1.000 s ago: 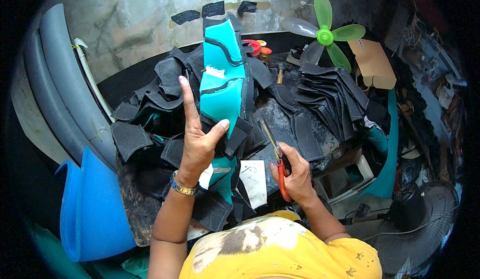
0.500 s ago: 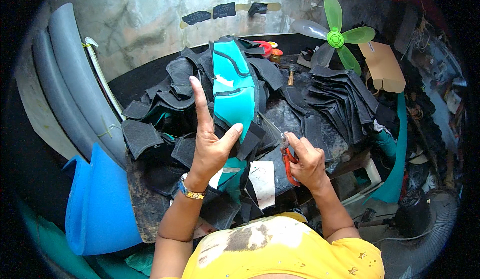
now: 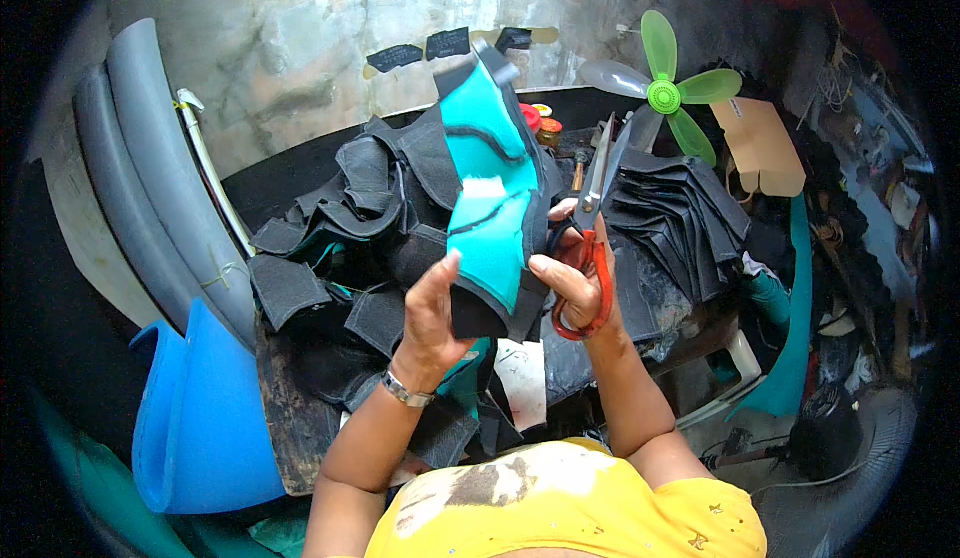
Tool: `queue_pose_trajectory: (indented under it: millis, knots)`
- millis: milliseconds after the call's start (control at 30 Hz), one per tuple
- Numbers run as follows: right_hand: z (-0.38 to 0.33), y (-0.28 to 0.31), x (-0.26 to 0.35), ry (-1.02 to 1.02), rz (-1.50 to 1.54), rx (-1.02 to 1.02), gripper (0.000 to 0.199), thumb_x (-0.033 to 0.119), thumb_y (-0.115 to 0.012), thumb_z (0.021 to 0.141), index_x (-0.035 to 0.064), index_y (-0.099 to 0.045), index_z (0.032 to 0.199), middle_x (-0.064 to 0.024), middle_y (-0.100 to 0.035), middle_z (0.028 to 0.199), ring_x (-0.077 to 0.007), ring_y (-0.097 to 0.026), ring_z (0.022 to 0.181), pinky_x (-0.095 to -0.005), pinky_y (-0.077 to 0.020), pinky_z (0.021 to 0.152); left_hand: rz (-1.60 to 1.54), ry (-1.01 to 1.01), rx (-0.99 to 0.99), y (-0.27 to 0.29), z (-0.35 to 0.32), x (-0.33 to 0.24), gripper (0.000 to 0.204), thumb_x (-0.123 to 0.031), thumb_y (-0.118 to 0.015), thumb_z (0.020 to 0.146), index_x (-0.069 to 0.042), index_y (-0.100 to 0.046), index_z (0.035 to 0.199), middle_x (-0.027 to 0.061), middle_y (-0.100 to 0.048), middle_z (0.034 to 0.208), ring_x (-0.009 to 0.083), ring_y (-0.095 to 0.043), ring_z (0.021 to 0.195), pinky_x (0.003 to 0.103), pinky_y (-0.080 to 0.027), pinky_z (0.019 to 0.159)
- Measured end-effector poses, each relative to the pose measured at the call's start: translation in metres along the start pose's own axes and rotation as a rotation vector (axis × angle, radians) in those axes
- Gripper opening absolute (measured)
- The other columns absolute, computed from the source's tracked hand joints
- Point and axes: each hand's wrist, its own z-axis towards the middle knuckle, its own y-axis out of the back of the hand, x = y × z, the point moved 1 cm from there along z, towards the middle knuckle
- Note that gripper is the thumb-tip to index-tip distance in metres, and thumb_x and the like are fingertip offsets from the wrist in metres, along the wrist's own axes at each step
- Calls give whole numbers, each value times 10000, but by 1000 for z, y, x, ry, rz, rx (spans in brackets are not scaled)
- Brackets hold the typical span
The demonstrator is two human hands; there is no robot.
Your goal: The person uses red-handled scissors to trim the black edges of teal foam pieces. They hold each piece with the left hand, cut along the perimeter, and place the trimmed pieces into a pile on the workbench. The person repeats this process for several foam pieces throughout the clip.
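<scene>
— What is being held up over the table (image 3: pixel 300 428)?

— A curved teal foam piece (image 3: pixel 490 208), edged and backed in black fabric, is being gripped at its lower end by the left hand (image 3: pixel 435 308). The fingers are being kept closed around that black lower edge, with a metal wristband showing below. The piece is being held upright in front of the chest, above the heap.

— And the right hand (image 3: pixel 575 293)?

— It is being kept closed on the orange-handled scissors (image 3: pixel 592 228), fingers through the loops. The long steel blades are being pointed upward, just beside the right edge of the teal piece; whether they are touching it cannot be told.

— What is lying beneath?

— A pile of black fabric cut-outs (image 3: pixel 370 218), matte and irregular in shape, is being carried by the dark, worn table. A fanned stack of similar black pieces (image 3: pixel 670 213) is lying to the right. Grey foam rolls (image 3: pixel 150 178) and a blue foam sheet (image 3: pixel 200 408) are leaning at the left, and a green plastic fan blade (image 3: pixel 665 88) is seen at the back.
</scene>
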Motion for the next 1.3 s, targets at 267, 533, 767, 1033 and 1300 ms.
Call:
queue_pose_trajectory:
  millis: [267,533,767,1033,1300]
  knots:
    - [-16,-2,8,-138,-149,-61,392,111,-655,792,53,-491,1144,-9,-553,723,-57,-503,535,-197,-375,438,522,36,-94,7,1,-8,258,-105,-665,835,-20,-601,1070,56,-661,964,136,-648,845,288,-530,782]
    - [-62,-4,-17,-351,-7,268,501,246,-568,842,6,-392,1245,-39,-518,715,-119,-511,613,-249,-415,553,605,-184,-100,6,-1,-28,283,-61,-707,812,-23,-604,1072,36,-669,963,118,-640,824,275,-521,763]
    - [-64,4,-11,-429,-76,337,487,259,-593,843,30,-408,1231,-12,-479,699,-93,-464,597,-240,-390,537,762,-242,-101,7,-2,-28,287,-89,-726,814,1,-606,1059,34,-662,942,97,-621,826,253,-510,752]
    - [-62,4,-6,-420,-247,347,619,269,-624,825,15,-386,1337,-77,-553,988,-150,-512,863,-280,-435,758,868,-270,-106,8,-2,-24,286,-81,-722,817,2,-611,1067,24,-661,952,90,-610,836,249,-503,768]
    - [-61,1,-4,-557,-202,290,645,282,-642,808,28,-391,1344,-30,-512,889,-130,-467,785,-272,-421,705,826,-324,-83,8,0,-18,334,-64,-708,827,-1,-578,1128,31,-644,1009,92,-600,879,253,-503,798]
